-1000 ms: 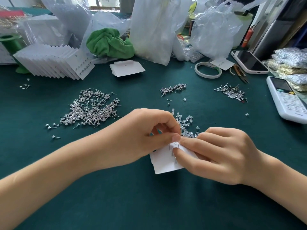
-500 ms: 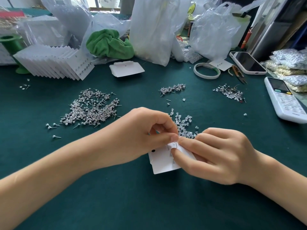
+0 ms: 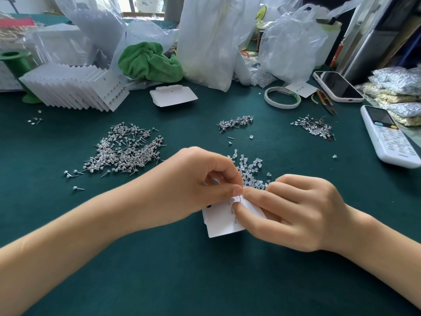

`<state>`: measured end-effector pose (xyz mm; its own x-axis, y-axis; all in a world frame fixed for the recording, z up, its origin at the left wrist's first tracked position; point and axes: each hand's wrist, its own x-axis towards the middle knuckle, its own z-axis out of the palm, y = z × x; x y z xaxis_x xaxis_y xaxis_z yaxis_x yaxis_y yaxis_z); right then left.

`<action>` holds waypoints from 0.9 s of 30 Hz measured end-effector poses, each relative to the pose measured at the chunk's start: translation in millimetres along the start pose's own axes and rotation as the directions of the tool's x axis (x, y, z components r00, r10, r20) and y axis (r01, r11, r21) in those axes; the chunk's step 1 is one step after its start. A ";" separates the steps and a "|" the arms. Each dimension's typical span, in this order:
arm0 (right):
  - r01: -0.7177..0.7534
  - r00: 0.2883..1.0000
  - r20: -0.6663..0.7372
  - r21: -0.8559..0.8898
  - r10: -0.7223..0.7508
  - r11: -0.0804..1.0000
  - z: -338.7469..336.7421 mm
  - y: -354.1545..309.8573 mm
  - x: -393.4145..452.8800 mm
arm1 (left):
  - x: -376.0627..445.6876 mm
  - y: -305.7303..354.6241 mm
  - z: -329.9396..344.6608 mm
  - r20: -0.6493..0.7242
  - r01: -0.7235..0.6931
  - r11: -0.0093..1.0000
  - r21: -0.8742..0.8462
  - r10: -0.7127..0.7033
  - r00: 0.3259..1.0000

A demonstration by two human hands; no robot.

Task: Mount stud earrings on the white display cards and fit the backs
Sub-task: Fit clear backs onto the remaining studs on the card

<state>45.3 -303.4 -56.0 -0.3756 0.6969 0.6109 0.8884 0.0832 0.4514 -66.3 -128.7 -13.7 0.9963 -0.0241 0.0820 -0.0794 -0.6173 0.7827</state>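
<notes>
A small jewellery-packing workbench: green felt table (image 3: 205,281), heaps of loose stud earrings (image 3: 124,151), stacked display cards (image 3: 73,87), plastic bags (image 3: 209,42).

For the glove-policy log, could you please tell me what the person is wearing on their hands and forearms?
Nothing shows: the left hand and right hand are bare, with no gloves, rings, watch or bracelets visible. Both forearms are bare up to the frame edge, with no sleeve in view. Fingernails look short and unpainted.

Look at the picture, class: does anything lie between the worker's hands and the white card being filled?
Nothing visible does. The left hand and the right hand both already pinch the white card at its top edge. The pile of clear backs lies just behind the fingers, off the card.
</notes>
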 end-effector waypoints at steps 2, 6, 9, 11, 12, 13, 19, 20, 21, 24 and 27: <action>-0.001 1.000 0.004 -0.004 0.001 1.000 0.0 -0.3 0.4 | -0.3 -0.1 1.2 -0.023 -0.023 0.999 0.025 0.024 0.999; -0.002 1.000 0.017 -0.010 0.002 1.000 -0.4 -0.5 1.4 | -0.5 -0.5 3.7 -0.044 -0.045 0.997 0.070 0.048 0.998; -0.004 1.000 0.027 -0.012 0.004 1.000 -1.2 -0.9 1.3 | -0.7 -0.7 5.7 -0.054 -0.049 0.996 0.081 0.054 0.997; -0.007 1.000 0.031 -0.010 0.008 1.000 -1.7 -1.1 1.4 | -1.1 -1.1 6.7 -0.060 -0.048 0.996 0.076 0.053 0.997; -0.008 0.999 0.032 -0.009 0.009 1.000 -1.7 -1.2 1.5 | -1.3 -1.2 7.2 -0.062 -0.048 0.996 0.074 0.053 0.997; -0.010 0.999 0.033 -0.009 0.010 1.000 -1.9 -1.4 1.5 | -1.2 -1.2 7.6 -0.062 -0.049 0.996 0.072 0.053 0.997; -0.006 0.999 0.035 -0.024 0.007 1.000 -1.6 -1.5 1.9 | -2.4 -0.4 10.0 -0.065 -0.068 0.995 0.073 0.073 0.995; -0.006 0.999 0.035 -0.026 0.007 1.000 -1.4 -1.5 1.9 | -2.6 -0.3 10.0 -0.069 -0.070 0.995 0.074 0.075 0.995; -0.007 0.999 0.035 -0.029 0.008 1.000 -1.5 -1.5 2.0 | -2.9 0.0 10.2 -0.072 -0.069 0.995 0.071 0.075 0.995; -0.006 0.999 0.045 -0.036 0.008 0.999 -2.3 -1.6 2.4 | -3.1 0.2 10.4 -0.072 -0.063 0.996 0.062 0.068 0.995; -0.002 0.999 0.049 -0.036 0.003 0.999 -3.0 -1.5 2.2 | -3.4 0.7 10.7 -0.072 -0.055 0.997 0.058 0.059 0.996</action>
<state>42.3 -304.1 -53.3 -0.3593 0.7313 0.5797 0.8790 0.0565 0.4735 -69.4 -137.5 -20.0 0.9849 -0.0037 0.1728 -0.1323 -0.6598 0.7397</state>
